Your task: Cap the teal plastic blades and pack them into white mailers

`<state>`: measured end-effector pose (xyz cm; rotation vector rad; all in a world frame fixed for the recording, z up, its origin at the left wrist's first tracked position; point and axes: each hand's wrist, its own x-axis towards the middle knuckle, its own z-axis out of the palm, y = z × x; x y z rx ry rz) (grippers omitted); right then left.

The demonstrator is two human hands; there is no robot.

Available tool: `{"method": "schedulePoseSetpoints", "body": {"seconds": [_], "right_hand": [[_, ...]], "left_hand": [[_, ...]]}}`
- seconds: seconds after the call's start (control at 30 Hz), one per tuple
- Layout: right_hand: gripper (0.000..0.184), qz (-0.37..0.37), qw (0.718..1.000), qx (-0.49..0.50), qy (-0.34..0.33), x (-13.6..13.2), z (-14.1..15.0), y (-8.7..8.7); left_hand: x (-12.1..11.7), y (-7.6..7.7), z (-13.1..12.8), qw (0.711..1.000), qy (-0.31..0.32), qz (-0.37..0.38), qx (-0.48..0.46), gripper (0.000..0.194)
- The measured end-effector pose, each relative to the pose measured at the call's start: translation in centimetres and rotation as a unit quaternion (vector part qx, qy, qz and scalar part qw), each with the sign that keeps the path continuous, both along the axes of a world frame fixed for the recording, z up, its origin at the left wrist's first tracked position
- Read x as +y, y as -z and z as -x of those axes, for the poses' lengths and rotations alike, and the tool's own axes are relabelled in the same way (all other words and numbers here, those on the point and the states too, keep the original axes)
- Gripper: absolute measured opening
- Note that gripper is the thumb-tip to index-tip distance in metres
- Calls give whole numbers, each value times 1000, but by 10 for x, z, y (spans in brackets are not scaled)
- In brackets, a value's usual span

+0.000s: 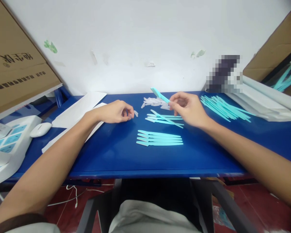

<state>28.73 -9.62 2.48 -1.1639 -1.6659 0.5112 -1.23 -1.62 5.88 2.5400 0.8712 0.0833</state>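
Observation:
In the head view, my right hand [189, 108] pinches a turquoise eyebrow razor [160, 94] by its handle, blade end raised toward the upper left. My left hand [118, 111] has its fingers curled, with a small translucent blade cap [136, 113] at the fingertips. Between the hands lies a pile of translucent caps [155, 101]. Several turquoise razors [165, 119] lie below the right hand, one crossing the others. Closer to me, a neat row of razors [160, 139] lies side by side, blade ends to the left.
A heap of turquoise razors [225, 108] lies at right on the blue table [106, 152], beside stacked white sheets [264, 100]. White paper [80, 106], a white mouse-shaped object [40, 129] and a white device [16, 139] are at left. Cardboard boxes [21, 48] flank the table; a white wall stands behind.

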Motion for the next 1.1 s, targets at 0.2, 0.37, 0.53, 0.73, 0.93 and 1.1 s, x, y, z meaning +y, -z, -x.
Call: {"method": "schedulePoseSetpoints", "body": {"seconds": [0.2,0.37,0.53,0.73,0.93,1.1], "right_hand": [[7,2,1000,0,6,-1,1,-2],[9,3,1000,-8,8,-1,2,-1],[14,-5,997,-76,-4,1,-3,2],[15,27,972,-233,-24,3,-9,6],[27,83,939,-334,11,3,-7,5],[37,111,921,-374,4,5,-8,8]], "left_hand": [[8,8,1,993,-30,82,-80,32],[14,14,3,997,-5,-69,-28,26],[12,18,1,997,12,-66,-34,25],[10,18,-3,997,5,-60,-48,21],[8,18,-6,997,-3,-51,-59,19],[9,20,-6,996,-5,-35,-83,18]]}}
